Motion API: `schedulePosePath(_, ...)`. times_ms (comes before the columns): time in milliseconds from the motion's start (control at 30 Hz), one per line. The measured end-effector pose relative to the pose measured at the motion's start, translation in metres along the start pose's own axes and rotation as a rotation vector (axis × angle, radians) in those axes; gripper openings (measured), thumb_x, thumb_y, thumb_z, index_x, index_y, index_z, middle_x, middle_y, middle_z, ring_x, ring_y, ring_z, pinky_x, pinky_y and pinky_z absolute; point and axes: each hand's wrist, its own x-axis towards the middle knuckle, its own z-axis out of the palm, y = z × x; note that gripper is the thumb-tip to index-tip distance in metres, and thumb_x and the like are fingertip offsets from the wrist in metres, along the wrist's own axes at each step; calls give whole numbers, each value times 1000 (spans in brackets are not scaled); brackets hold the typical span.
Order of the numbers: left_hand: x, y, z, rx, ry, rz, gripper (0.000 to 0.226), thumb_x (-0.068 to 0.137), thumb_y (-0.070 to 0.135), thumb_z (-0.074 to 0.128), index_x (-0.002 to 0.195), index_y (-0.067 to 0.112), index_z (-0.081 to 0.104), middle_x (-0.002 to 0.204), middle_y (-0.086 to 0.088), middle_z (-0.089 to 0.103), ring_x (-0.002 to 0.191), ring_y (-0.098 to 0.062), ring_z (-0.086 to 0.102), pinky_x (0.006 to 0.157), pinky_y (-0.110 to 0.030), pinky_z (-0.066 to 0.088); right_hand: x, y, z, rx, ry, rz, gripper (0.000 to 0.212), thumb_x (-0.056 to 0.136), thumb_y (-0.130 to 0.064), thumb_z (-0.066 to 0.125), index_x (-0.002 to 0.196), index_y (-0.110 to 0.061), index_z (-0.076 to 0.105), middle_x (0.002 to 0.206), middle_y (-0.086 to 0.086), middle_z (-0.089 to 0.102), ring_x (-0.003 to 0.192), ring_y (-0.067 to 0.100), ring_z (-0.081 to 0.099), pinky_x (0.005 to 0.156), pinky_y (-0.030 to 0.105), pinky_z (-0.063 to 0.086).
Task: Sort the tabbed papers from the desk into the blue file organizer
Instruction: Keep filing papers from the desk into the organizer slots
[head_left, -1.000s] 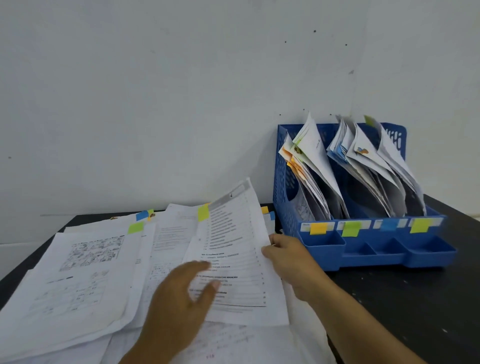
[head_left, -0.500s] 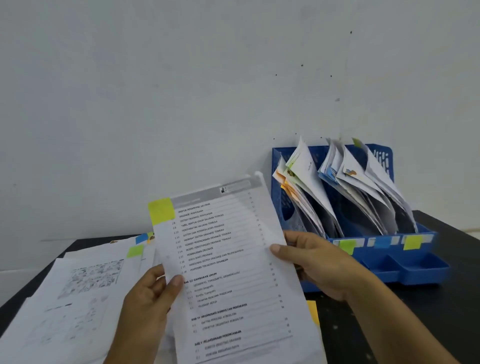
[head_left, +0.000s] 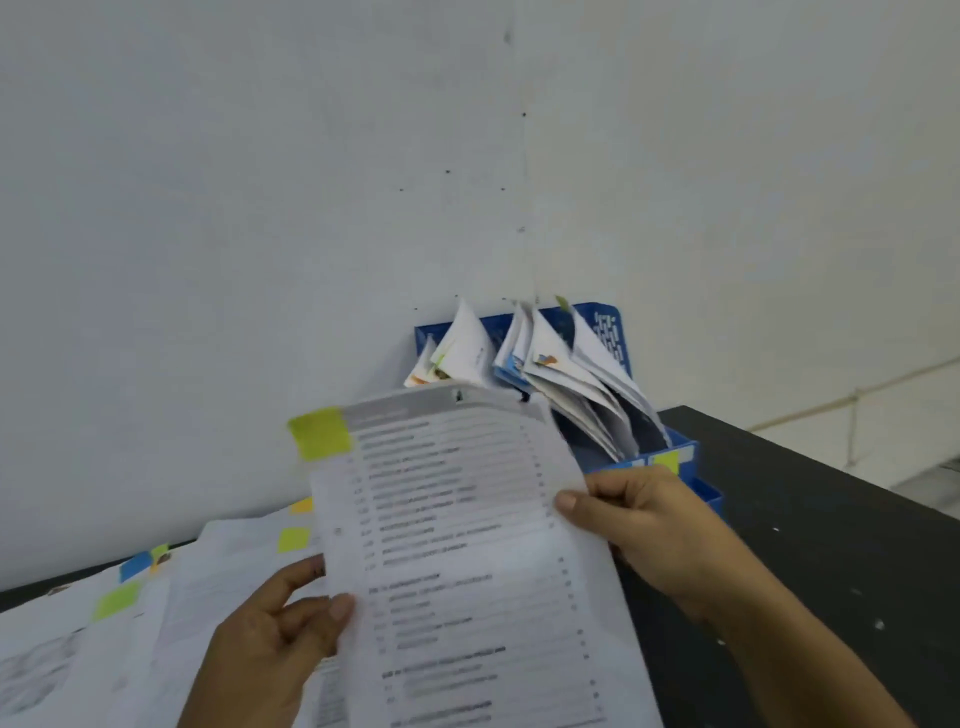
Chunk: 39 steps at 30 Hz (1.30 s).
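Green-tabbed paper | pinched by left hand and right hand | before blue organizer

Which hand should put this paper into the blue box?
Probably the right hand: it grips the paper's edge on the side nearest the blue file organizer. The left hand holds the far edge, by the desk pile.
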Motion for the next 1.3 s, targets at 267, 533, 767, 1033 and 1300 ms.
schedulePosePath(267, 35, -23, 57, 190, -34, -25, 17, 82, 17, 74, 98, 23, 70, 83, 1, 75, 91, -21, 69, 89, -35, 50, -21, -19, -116, 3, 723, -140, 17, 88, -28, 73, 78, -16, 78, 58, -6, 69, 45, 7, 58, 48, 21, 46)
schedulePosePath(533, 52, -43, 121, 370, 38, 64, 43, 83, 27, 73, 122, 28, 55, 113, 3, 62, 92, -11, 61, 85, -33, 51, -13, -55, -179, -120, 1102, -348, 15, 94, -36, 67, 100, -25, 74, 68, -5, 63, 45, 4, 56, 55, 23, 41)
schedulePosePath(767, 50, -57, 137, 341, 101, 48, 47, 83, 30, 71, 125, 30, 47, 117, -2, 57, 97, -24, 58, 83, -39, 48, 53, -57, -181, -424, 1060, -329, 26, 96, -34, 61, 101, -16, 78, 70, 1, 71, 68, 28, 67, 73, 36, 57)
schedulePosePath(1033, 54, -73, 141, 220, 183, 40, 39, 84, 15, 71, 121, 12, 58, 100, -9, 64, 85, -26, 60, 71, -30, 42, 129, -33, -162, -721, 980, -306, 34, 100, -33, 48, 88, -19, 76, 71, 3, 69, 59, 27, 57, 55, 28, 42)
schedulePosePath(1300, 58, -80, 139, 254, 226, 110, 21, 86, 20, 69, 106, 20, 63, 92, 0, 68, 82, -20, 63, 67, -26, 44, 154, -6, -145, -565, 761, -155, 30, 98, -39, 55, 89, -21, 78, 80, 5, 73, 74, 29, 62, 64, 33, 49)
